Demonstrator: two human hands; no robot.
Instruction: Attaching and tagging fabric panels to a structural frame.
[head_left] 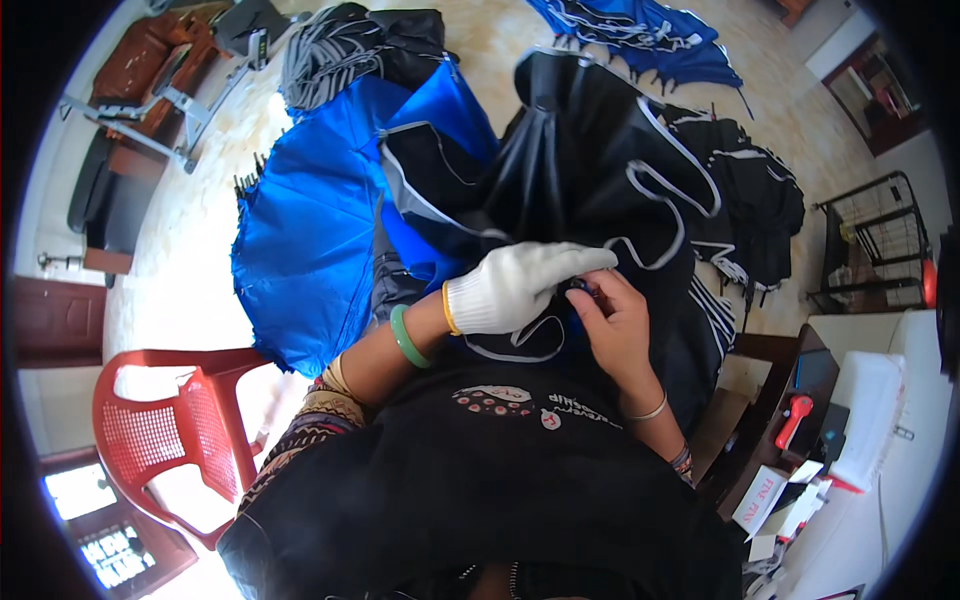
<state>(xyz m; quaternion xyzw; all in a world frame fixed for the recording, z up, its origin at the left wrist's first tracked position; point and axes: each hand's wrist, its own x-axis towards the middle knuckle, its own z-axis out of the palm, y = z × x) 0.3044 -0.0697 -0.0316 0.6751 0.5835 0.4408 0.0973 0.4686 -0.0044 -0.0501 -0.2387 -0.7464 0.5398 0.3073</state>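
Black cloth with pale edging [560, 130], looking like an umbrella canopy, spreads before me and over my lap. My left hand [515, 285] wears a white knitted glove. Its fingers are stretched out to the right over the cloth, and their tips reach my right hand. Bare, my right hand [618, 325] is closed, thumb against fingers, on a small dark piece too small to name. The gloved hand partly covers the spot where the two meet. Left of the black cloth lies shiny blue umbrella fabric [310, 210], with dark rib ends along its far-left edge.
A red plastic chair [215, 430] stands at my left. Bundles of black and grey fabric [335, 60] and more blue fabric [650, 35] lie farther off. On the right are a black bundle [760, 205], a black wire rack [870, 240] and a desk with a red handset [795, 420].
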